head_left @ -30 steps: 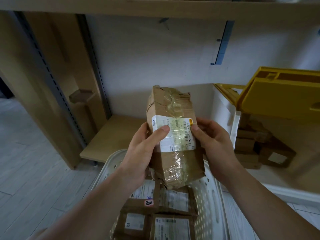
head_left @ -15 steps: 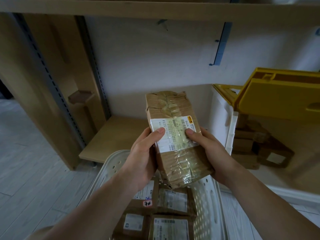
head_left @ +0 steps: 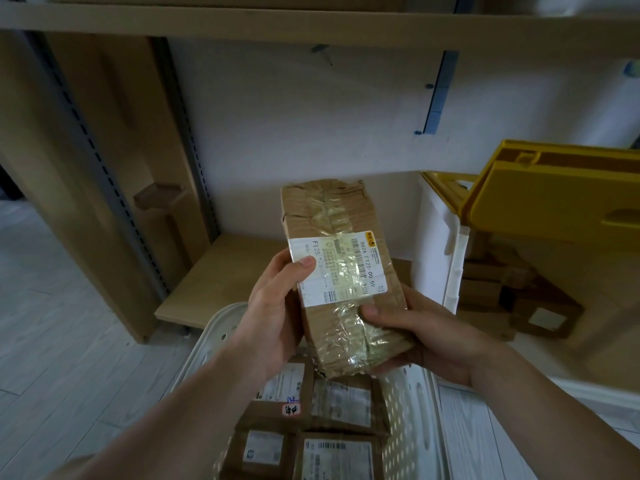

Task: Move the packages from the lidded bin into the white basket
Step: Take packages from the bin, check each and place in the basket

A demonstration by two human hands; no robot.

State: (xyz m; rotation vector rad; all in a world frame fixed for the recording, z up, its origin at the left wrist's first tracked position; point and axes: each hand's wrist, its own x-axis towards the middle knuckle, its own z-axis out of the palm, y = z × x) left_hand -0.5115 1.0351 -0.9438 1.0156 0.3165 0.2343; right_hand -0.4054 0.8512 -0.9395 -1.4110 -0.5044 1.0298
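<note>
A taped brown cardboard package (head_left: 332, 216) with a white shipping label is held up in both hands above the white basket (head_left: 221, 327). My left hand (head_left: 273, 306) grips its left side, thumb on the label. My right hand (head_left: 429, 334) cups its lower right corner from beneath. The perforated white basket holds several brown labelled packages (head_left: 325, 427). At right stands the white bin (head_left: 436, 251) with its yellow lid (head_left: 554, 202) raised, and more brown packages (head_left: 512, 292) lie inside it.
A wooden shelf board (head_left: 225, 271) lies behind the basket, under another shelf (head_left: 311, 22) overhead. A wooden upright with a grey metal rail (head_left: 104, 174) stands at left. Pale plank floor (head_left: 62, 341) spreads to the left.
The package has tilted so its top leans away and left, label now facing up. My right hand slid from its right edge down under its lower corner.
</note>
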